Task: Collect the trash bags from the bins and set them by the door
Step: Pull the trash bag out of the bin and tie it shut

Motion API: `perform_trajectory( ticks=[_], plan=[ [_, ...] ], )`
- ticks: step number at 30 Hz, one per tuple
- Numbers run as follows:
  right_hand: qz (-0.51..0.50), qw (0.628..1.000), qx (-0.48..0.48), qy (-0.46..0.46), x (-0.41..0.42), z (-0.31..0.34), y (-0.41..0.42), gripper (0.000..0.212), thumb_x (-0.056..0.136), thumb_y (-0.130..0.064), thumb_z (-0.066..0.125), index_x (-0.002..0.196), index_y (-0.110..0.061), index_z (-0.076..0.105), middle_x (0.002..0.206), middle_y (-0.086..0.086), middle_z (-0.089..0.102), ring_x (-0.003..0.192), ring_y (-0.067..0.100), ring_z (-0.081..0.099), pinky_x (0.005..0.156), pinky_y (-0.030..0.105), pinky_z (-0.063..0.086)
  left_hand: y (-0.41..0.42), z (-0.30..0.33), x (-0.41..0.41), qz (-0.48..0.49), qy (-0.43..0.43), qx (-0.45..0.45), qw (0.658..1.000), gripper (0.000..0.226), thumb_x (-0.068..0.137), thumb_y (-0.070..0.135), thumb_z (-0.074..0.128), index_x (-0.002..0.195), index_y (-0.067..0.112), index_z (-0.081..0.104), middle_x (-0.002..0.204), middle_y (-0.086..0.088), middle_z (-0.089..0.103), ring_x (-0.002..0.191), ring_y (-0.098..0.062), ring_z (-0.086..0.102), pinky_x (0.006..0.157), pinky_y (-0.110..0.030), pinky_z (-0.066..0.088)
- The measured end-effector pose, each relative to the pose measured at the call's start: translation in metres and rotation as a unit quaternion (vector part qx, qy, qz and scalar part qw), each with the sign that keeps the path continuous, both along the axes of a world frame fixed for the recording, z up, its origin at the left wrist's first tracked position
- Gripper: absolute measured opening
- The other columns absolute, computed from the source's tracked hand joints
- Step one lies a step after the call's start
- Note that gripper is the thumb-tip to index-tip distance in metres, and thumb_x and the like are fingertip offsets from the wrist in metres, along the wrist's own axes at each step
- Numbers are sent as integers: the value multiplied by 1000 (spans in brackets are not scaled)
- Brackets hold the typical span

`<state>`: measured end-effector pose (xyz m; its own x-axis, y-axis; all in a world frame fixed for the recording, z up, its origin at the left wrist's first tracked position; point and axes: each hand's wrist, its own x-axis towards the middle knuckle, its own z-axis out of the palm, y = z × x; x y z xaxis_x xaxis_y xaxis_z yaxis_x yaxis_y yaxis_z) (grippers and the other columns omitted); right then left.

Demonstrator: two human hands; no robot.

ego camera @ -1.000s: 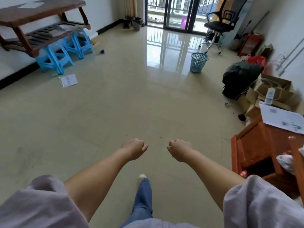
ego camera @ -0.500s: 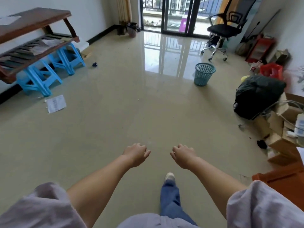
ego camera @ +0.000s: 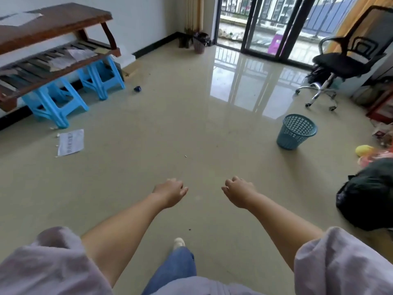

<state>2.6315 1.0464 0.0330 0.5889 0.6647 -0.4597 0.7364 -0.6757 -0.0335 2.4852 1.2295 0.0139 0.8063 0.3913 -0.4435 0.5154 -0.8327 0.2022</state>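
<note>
a person crosses a glossy beige floor, left hand and right hand out front, fingers loosely curled, holding nothing. a full black bag sits at right; a teal bin stands near the balcony door.

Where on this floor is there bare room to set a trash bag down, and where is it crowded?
The widest bare floor lies mid-room, bordered by the sheet of paper, the teal mesh bin and the glass doors. Floor under both empty hands, left hand and right hand, is bare too. The right edge is crowded: black bag, office chair, scattered clutter.
</note>
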Motion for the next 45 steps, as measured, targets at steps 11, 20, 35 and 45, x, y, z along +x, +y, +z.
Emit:
perform_trajectory(
  ticks=[11,20,35,45],
  plan=[
    [-38,999,-5,27,253,-11,205,46,101,-40,23,129,-13,47,132,12,47,123,30,47,96,39,40,208,2,268,-35,19,12,999,44,99,45,29,114,15,57,124,-11,56,118,-28,52,92,-39,44],
    [-73,996,-10,42,452,-12,322,45,101,-39,23,123,-12,50,125,12,53,114,30,54,86,37,45,341,12,475,-66,22,22,997,44,100,45,29,111,13,57,121,-11,59,111,-30,56,87,-37,44],
    [31,999,-14,42,809,-6,580,44,101,-38,24,124,-9,48,125,14,52,114,33,55,90,39,46,572,7,802,17,11,-5,1000,43,100,44,29,107,13,58,118,-10,61,109,-29,57,82,-34,44],
    [-8,999,3,53,997,-12,791,45,101,-39,24,124,-10,49,125,14,52,113,32,55,90,37,45,794,8,999,-6,13,-6,1000,42,100,43,29,107,12,58,119,-10,61,110,-29,57,85,-35,44]
  ],
)
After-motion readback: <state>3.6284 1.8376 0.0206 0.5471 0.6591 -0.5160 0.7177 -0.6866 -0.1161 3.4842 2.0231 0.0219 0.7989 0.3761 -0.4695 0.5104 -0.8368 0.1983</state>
